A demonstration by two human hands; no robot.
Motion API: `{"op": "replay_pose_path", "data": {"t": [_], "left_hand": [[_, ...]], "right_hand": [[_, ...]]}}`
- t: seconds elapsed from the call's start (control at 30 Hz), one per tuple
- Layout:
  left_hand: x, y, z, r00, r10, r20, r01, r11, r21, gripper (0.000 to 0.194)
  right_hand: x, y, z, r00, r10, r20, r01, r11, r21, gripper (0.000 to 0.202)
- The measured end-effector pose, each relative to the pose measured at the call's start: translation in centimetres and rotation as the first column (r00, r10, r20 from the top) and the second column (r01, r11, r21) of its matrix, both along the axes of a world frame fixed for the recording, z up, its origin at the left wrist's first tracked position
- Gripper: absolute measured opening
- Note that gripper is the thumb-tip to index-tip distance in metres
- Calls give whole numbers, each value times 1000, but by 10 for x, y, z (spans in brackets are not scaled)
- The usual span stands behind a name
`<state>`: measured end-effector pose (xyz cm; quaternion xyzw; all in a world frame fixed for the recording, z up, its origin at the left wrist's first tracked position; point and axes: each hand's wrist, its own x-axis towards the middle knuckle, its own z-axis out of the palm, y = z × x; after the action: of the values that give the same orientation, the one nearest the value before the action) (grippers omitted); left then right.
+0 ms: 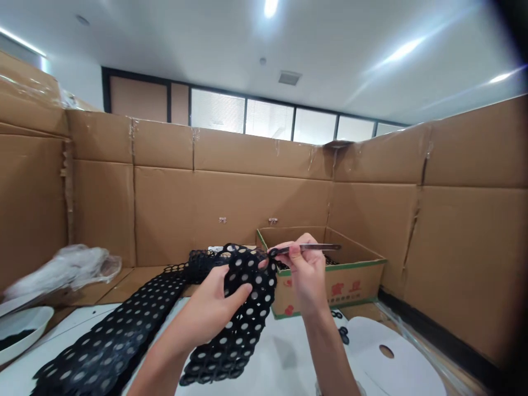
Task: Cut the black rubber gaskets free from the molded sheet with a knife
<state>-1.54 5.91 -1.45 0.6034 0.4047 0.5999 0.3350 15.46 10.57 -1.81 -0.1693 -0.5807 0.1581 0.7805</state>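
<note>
My left hand (216, 302) grips a black sheet full of round holes (251, 300), thumb lying across its front. The sheet hangs down toward the white table surface. Pinched in my right hand (307, 267) is a pair of metal tweezers (317, 247), whose tips meet the sheet's upper right edge by a small black piece (273, 253). What exactly the tips hold is too small to make out. Another long black perforated strip (111, 335) stretches from the lower left toward the middle, behind my left hand.
An open cardboard box (350, 283) with green edges stands behind my right hand. A white disc with a centre hole (391, 363) and several black rings (343, 333) lie at right. At left are a white bowl (39, 324) and clear plastic (74, 269). Cardboard walls (165, 214) surround the table.
</note>
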Motion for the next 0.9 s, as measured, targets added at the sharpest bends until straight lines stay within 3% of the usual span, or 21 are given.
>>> {"op": "replay_pose_path", "data": {"t": [0.1,0.2,0.3,0.37,0.47,0.57,0.8,0.9], "left_hand": [[-4,0,4,995,-102,8,103,993,-55,27],[-14,0,15,984,-105,145,123,986,-117,26],[-21,-1,26,906,16,422,71,979,-191,31],[-23,-3,31,819,72,569,95,962,-258,37],[-23,-7,32,753,68,654,176,938,-300,34],[-20,-9,31,754,6,657,219,940,-260,28],[-2,-13,26,806,-65,588,148,985,-94,44],[3,-17,25,831,-105,546,164,985,-61,43]], "right_hand": [[33,-1,5,982,-11,-189,12,1000,6,26],[64,-2,5,860,-245,-447,259,965,-31,31],[72,12,-5,805,-500,-321,470,866,-170,30],[70,30,-18,823,-551,-139,512,825,-240,33],[65,56,-32,872,-489,18,468,823,-322,40],[59,56,-27,925,-373,73,375,863,-339,45],[8,-35,16,987,19,159,13,980,-200,29],[-7,-61,19,985,56,164,-42,995,-90,8]]}}
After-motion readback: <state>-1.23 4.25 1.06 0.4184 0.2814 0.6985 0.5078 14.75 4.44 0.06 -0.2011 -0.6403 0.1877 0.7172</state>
